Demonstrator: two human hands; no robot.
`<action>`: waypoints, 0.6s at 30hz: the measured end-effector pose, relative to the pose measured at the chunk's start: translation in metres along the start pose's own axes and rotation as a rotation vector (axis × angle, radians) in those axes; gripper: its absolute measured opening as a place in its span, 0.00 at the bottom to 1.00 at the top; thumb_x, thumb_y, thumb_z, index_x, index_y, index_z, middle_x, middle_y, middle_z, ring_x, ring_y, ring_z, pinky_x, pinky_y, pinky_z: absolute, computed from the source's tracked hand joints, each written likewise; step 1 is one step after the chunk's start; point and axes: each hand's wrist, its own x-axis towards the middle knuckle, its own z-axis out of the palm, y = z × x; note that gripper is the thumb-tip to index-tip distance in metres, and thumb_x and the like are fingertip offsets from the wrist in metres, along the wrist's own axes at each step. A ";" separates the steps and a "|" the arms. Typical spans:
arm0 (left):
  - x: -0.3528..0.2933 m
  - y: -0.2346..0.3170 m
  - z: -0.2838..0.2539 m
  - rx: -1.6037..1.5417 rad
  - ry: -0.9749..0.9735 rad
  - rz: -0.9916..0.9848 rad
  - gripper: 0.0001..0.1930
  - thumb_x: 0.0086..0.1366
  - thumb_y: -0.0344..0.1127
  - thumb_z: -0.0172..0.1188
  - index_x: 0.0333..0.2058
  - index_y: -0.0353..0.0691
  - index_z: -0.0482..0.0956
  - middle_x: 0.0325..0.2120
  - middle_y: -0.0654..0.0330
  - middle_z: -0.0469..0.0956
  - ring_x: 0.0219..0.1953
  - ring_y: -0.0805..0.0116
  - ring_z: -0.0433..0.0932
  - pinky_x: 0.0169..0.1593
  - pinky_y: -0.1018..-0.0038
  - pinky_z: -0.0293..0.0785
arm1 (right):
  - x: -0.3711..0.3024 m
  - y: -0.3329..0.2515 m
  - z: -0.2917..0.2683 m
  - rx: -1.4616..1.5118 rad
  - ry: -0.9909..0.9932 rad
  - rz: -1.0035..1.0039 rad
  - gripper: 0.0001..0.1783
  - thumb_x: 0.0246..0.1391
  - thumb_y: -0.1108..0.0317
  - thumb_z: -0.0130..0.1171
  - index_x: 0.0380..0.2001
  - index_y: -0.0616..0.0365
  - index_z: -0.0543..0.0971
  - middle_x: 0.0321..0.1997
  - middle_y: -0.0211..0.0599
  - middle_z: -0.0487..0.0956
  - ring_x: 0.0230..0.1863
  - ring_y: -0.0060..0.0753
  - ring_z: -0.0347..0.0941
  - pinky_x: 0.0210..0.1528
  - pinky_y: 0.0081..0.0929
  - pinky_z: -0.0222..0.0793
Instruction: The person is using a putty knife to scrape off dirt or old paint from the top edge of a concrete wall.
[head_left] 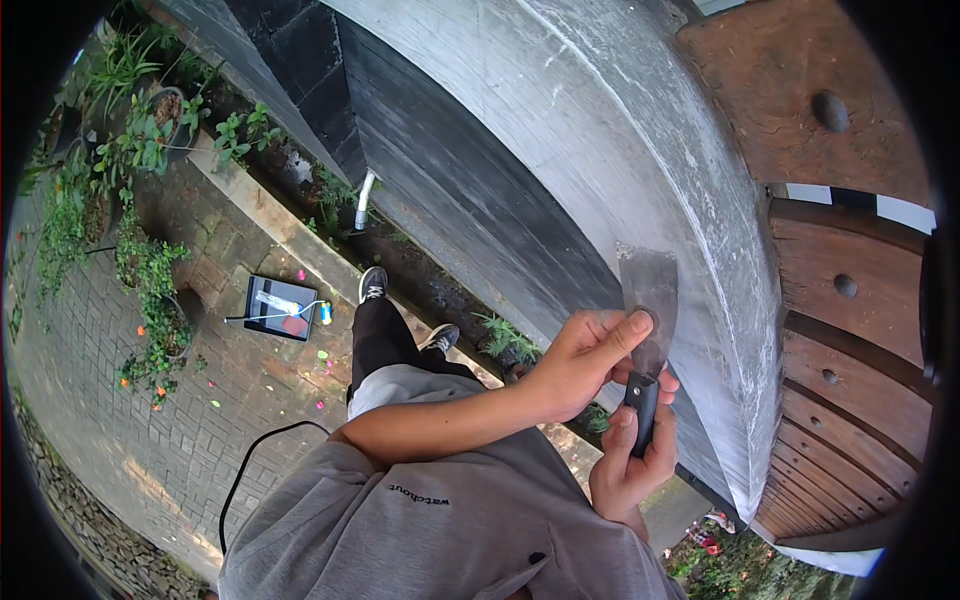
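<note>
A paint scraper (650, 295) with a wide, stained metal blade and a black riveted handle is held upright in front of the grey concrete ledge (600, 150). My right hand (635, 462) grips it around the handle. On the blade rests the thumb of my left hand (590, 365), the fingers curling behind it. The blade's far edge overlaps the ledge's pale face; whether it touches, I cannot tell. Patchy whitish marks run along the rough upper edge of the ledge.
Brown wooden slats (840, 270) with round holes line the right side. A black paint tray (252, 300) holding a roller lies on the brick paving at left. Potted plants (165, 120) stand farther left. A white pipe (365, 200) sticks out from the dark wall above a planted gutter.
</note>
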 end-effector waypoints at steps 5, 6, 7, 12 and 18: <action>-0.001 0.016 -0.001 -0.010 -0.062 -0.055 0.21 0.69 0.50 0.47 0.34 0.35 0.75 0.28 0.52 0.81 0.32 0.66 0.82 0.39 0.72 0.79 | 0.000 -0.012 0.014 -0.054 0.107 -0.018 0.12 0.58 0.71 0.53 0.42 0.69 0.72 0.21 0.27 0.71 0.18 0.12 0.60 0.19 0.12 0.52; -0.001 0.016 -0.001 -0.022 -0.061 -0.063 0.21 0.69 0.50 0.47 0.34 0.35 0.75 0.29 0.53 0.81 0.33 0.66 0.82 0.39 0.72 0.79 | 0.000 -0.014 0.015 -0.054 0.130 -0.005 0.12 0.57 0.71 0.53 0.41 0.69 0.73 0.21 0.27 0.71 0.18 0.12 0.60 0.19 0.12 0.53; -0.001 0.014 -0.002 -0.035 -0.062 -0.073 0.20 0.69 0.49 0.47 0.35 0.35 0.75 0.29 0.53 0.81 0.33 0.66 0.82 0.40 0.72 0.79 | 0.000 -0.015 0.015 -0.066 0.143 0.000 0.12 0.57 0.71 0.53 0.41 0.69 0.73 0.21 0.27 0.71 0.18 0.12 0.60 0.19 0.12 0.53; -0.001 0.016 -0.005 -0.029 -0.082 -0.071 0.19 0.70 0.48 0.47 0.34 0.35 0.75 0.29 0.55 0.81 0.35 0.65 0.82 0.41 0.72 0.79 | 0.001 -0.014 0.018 -0.149 0.161 -0.044 0.12 0.56 0.72 0.54 0.41 0.71 0.74 0.21 0.28 0.71 0.19 0.14 0.64 0.20 0.13 0.56; -0.002 0.015 -0.002 0.003 -0.067 -0.039 0.19 0.70 0.48 0.46 0.33 0.35 0.74 0.29 0.55 0.80 0.35 0.64 0.82 0.41 0.71 0.79 | 0.000 -0.015 0.008 -0.157 0.092 0.009 0.19 0.51 0.75 0.58 0.46 0.75 0.72 0.32 0.47 0.79 0.27 0.28 0.74 0.32 0.23 0.70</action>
